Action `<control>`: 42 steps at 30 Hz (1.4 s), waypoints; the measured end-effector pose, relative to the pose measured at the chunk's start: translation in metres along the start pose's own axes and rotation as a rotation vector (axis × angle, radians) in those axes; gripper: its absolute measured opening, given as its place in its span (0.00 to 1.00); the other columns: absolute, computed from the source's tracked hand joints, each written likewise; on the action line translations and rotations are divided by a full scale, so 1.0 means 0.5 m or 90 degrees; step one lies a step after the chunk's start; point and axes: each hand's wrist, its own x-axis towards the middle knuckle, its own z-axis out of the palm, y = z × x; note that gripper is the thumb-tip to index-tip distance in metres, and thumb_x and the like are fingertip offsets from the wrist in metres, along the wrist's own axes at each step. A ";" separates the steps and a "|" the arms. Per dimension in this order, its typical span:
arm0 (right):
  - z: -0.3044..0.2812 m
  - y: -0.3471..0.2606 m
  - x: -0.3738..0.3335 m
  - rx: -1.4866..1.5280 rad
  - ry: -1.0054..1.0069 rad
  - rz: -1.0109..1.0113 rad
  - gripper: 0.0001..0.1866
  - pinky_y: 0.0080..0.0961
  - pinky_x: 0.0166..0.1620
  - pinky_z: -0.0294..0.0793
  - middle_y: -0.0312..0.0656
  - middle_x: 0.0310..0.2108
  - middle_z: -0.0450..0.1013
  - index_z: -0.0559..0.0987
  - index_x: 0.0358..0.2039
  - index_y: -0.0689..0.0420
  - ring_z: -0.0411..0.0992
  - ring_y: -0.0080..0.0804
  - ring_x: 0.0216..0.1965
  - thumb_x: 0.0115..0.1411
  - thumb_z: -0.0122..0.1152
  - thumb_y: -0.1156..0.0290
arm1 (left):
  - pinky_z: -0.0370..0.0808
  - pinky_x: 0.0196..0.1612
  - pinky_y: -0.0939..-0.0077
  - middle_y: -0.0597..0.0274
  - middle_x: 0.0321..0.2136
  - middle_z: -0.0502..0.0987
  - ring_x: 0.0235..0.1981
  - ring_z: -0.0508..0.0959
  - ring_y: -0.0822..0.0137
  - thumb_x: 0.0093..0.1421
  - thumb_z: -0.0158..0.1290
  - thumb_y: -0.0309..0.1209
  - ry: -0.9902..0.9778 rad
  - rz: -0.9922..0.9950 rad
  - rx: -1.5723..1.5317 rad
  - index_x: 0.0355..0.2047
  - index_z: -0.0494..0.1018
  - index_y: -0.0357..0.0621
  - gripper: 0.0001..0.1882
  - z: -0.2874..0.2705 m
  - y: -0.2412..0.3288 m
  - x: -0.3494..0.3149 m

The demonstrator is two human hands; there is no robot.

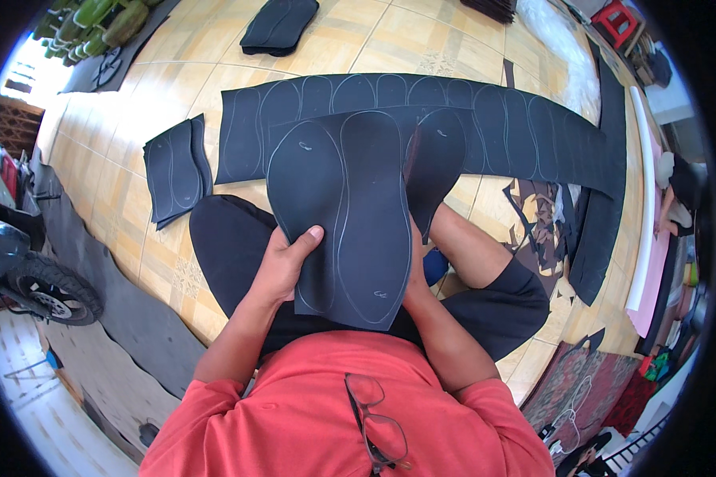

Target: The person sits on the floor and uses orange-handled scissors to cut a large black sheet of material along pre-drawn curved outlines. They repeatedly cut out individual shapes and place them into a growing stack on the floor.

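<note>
A black flexible sheet (374, 207) with shoe-sole outlines drawn in pale lines hangs upright over my crossed legs. My left hand (282, 261) grips its left edge, with the thumb on the front face and the fingers behind. On the other side my right hand (416, 266) is mostly hidden behind the sheet; its fingers and anything in them cannot be seen. The sheet's upper right part bends back, and a reddish-brown line runs beside that fold. Just beyond lies a long black strip (517, 131) with similar outlines.
Stacked black pieces (173, 167) lie at the left, with another stack (278, 28) farther off. Dark offcuts (542, 226) cover the floor right of my knee. A motorbike wheel (52, 290) stands far left, green gas cylinders (95, 28) behind. Another person (680, 187) is at the right edge.
</note>
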 end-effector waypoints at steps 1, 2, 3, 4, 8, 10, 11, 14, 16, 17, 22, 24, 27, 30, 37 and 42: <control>0.004 0.000 -0.002 0.038 -0.001 0.008 0.09 0.26 0.38 0.73 0.43 0.32 0.76 0.73 0.38 0.63 0.74 0.26 0.34 0.61 0.55 0.71 | 0.70 0.53 0.70 0.57 0.49 0.73 0.49 0.73 0.66 0.64 0.51 0.28 0.003 0.001 -0.004 0.56 0.65 0.34 0.21 -0.001 -0.001 0.000; 0.008 -0.001 -0.006 0.076 -0.001 0.015 0.08 0.26 0.37 0.73 0.44 0.32 0.76 0.72 0.37 0.63 0.74 0.28 0.34 0.62 0.53 0.70 | 0.70 0.53 0.69 0.56 0.49 0.73 0.49 0.73 0.66 0.63 0.51 0.28 0.003 -0.005 -0.004 0.56 0.65 0.34 0.21 -0.003 -0.001 -0.001; 0.011 -0.001 -0.009 0.115 -0.002 0.022 0.08 0.27 0.37 0.72 0.45 0.32 0.76 0.72 0.36 0.62 0.74 0.30 0.33 0.64 0.52 0.69 | 0.70 0.53 0.69 0.56 0.50 0.73 0.49 0.73 0.66 0.63 0.51 0.29 0.004 -0.011 -0.004 0.56 0.65 0.34 0.21 -0.005 0.001 -0.001; 0.009 0.006 -0.010 0.047 -0.007 -0.006 0.10 0.28 0.36 0.72 0.44 0.31 0.75 0.72 0.36 0.63 0.74 0.31 0.32 0.65 0.49 0.68 | 0.70 0.53 0.69 0.56 0.50 0.73 0.49 0.73 0.65 0.63 0.52 0.29 0.006 -0.016 -0.004 0.55 0.65 0.34 0.22 -0.007 0.002 -0.002; -0.019 0.040 0.005 -0.034 0.004 -0.028 0.20 0.25 0.35 0.70 0.39 0.30 0.73 0.74 0.36 0.62 0.71 0.26 0.30 0.70 0.41 0.58 | 0.70 0.53 0.69 0.55 0.49 0.73 0.49 0.74 0.65 0.62 0.52 0.29 0.013 -0.049 0.028 0.55 0.66 0.33 0.22 0.001 0.007 0.004; -0.011 0.047 0.016 -0.002 -0.024 0.007 0.24 0.23 0.35 0.69 0.37 0.28 0.72 0.74 0.34 0.61 0.69 0.23 0.30 0.71 0.37 0.54 | 0.71 0.52 0.69 0.55 0.48 0.73 0.48 0.74 0.65 0.62 0.53 0.29 0.014 -0.040 0.048 0.55 0.66 0.33 0.22 -0.017 0.010 -0.010; -0.016 0.042 0.022 -0.012 -0.038 0.021 0.25 0.23 0.34 0.69 0.37 0.26 0.72 0.74 0.33 0.61 0.68 0.23 0.28 0.71 0.36 0.53 | 0.71 0.52 0.69 0.55 0.48 0.74 0.48 0.74 0.65 0.62 0.53 0.29 0.014 -0.037 0.050 0.55 0.66 0.33 0.22 -0.017 0.009 -0.009; -0.026 0.008 0.025 0.048 -0.051 0.053 0.27 0.23 0.23 0.65 0.38 0.17 0.66 0.72 0.30 0.61 0.66 0.25 0.17 0.70 0.35 0.50 | 0.72 0.51 0.69 0.55 0.47 0.75 0.47 0.75 0.65 0.62 0.53 0.29 0.011 -0.044 0.051 0.54 0.66 0.33 0.22 -0.024 0.014 -0.003; -0.032 -0.005 0.025 0.109 -0.060 0.102 0.29 0.22 0.16 0.62 0.38 0.12 0.63 0.71 0.28 0.62 0.63 0.25 0.11 0.69 0.36 0.47 | 0.72 0.50 0.70 0.55 0.46 0.75 0.46 0.75 0.65 0.62 0.53 0.30 0.000 -0.075 0.048 0.54 0.66 0.33 0.22 -0.035 0.031 0.007; -0.036 -0.007 0.023 0.134 -0.065 0.141 0.30 0.22 0.15 0.61 0.37 0.11 0.62 0.71 0.28 0.62 0.62 0.24 0.10 0.68 0.36 0.45 | 0.72 0.50 0.69 0.56 0.45 0.75 0.45 0.76 0.65 0.61 0.54 0.30 0.007 -0.071 0.055 0.54 0.66 0.32 0.23 -0.034 0.035 0.008; -0.027 0.010 0.055 0.154 -0.065 0.181 0.33 0.22 0.12 0.58 0.37 0.10 0.61 0.70 0.26 0.63 0.60 0.24 0.08 0.67 0.38 0.42 | 0.73 0.49 0.68 0.55 0.43 0.76 0.43 0.76 0.64 0.59 0.55 0.30 0.034 -0.049 0.124 0.54 0.66 0.32 0.24 -0.044 0.034 0.013; -0.029 0.023 0.064 0.184 -0.072 0.199 0.32 0.22 0.12 0.58 0.37 0.11 0.60 0.70 0.26 0.63 0.59 0.24 0.08 0.67 0.38 0.43 | 0.73 0.49 0.68 0.55 0.44 0.76 0.44 0.76 0.64 0.59 0.55 0.30 0.058 -0.041 0.117 0.54 0.66 0.32 0.24 -0.053 0.033 0.021; -0.033 0.030 0.066 0.228 -0.040 0.204 0.30 0.21 0.12 0.59 0.35 0.11 0.59 0.69 0.26 0.62 0.59 0.22 0.08 0.67 0.39 0.44 | 0.73 0.48 0.70 0.55 0.45 0.75 0.43 0.76 0.64 0.61 0.52 0.29 0.137 -0.005 0.150 0.55 0.65 0.32 0.23 -0.078 0.041 0.048; -0.055 0.050 0.064 0.245 0.005 0.213 0.29 0.20 0.12 0.59 0.34 0.12 0.59 0.69 0.27 0.62 0.59 0.21 0.09 0.68 0.40 0.46 | 0.74 0.47 0.69 0.52 0.46 0.74 0.44 0.77 0.62 0.61 0.54 0.31 0.120 0.036 0.204 0.56 0.63 0.31 0.25 -0.094 0.069 0.096; -0.072 0.099 0.051 0.114 0.071 0.232 0.26 0.20 0.14 0.62 0.35 0.14 0.60 0.69 0.31 0.62 0.60 0.21 0.11 0.68 0.41 0.49 | 0.74 0.48 0.67 0.49 0.46 0.75 0.44 0.77 0.62 0.58 0.59 0.35 -0.062 -0.090 0.398 0.54 0.65 0.29 0.29 -0.098 0.016 0.242; -0.081 0.102 0.056 0.106 0.085 0.228 0.25 0.20 0.14 0.63 0.35 0.13 0.61 0.70 0.30 0.63 0.61 0.21 0.11 0.68 0.44 0.50 | 0.72 0.50 0.66 0.44 0.42 0.78 0.46 0.78 0.53 0.51 0.64 0.36 -0.046 0.026 0.786 0.52 0.68 0.32 0.31 -0.053 -0.117 0.288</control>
